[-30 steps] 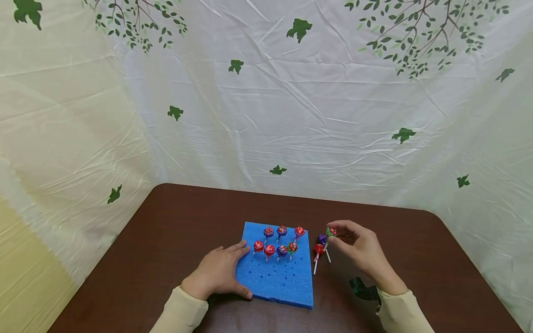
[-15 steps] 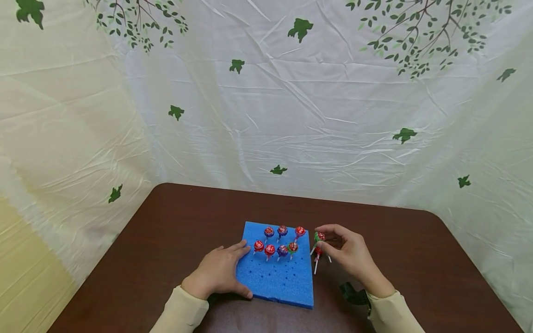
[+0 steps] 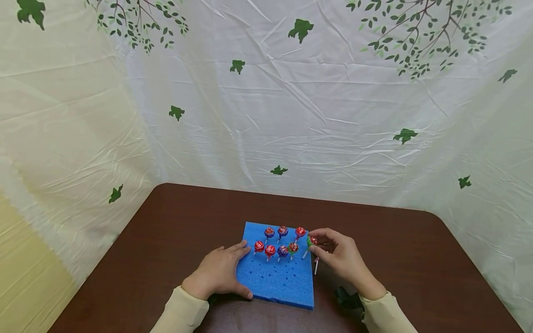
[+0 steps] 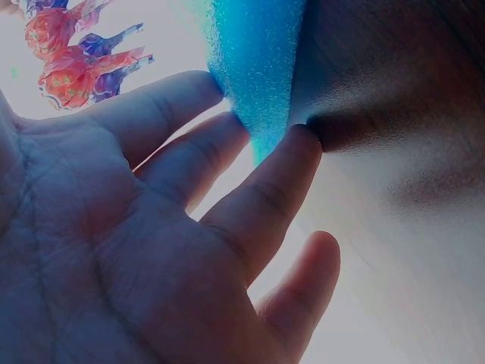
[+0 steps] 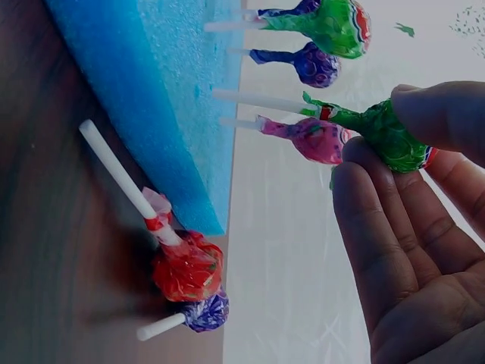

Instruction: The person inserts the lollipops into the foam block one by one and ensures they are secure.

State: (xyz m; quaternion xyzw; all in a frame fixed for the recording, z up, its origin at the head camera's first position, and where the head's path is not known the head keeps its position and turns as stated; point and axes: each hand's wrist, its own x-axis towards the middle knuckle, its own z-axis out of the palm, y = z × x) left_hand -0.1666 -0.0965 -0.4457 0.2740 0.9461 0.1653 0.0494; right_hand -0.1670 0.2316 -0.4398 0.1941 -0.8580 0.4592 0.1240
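A green-wrapped lollipop [image 5: 394, 136] is pinched by its head between the thumb and fingers of my right hand [image 3: 343, 256]. Its white stick slants down over the right edge of a blue foam board [image 3: 275, 289] dotted with small holes. Several lollipops [image 3: 270, 250] stand upright in the board in two rows, wrapped in red, purple and green. With fingers spread, my left hand [image 3: 220, 270] rests against the board's left edge; its fingertips touch the foam in the left wrist view.
Beside the board's right side, a red lollipop [image 5: 189, 269] and a purple lollipop [image 5: 206, 312] lie on the brown table [image 3: 200, 208]. A white curtain [image 3: 208, 138] printed with leaves hangs behind the table.
My right hand has carried the green lollipop leftward, from above the loose lollipops to over the board's right edge. My left hand stays on the board.
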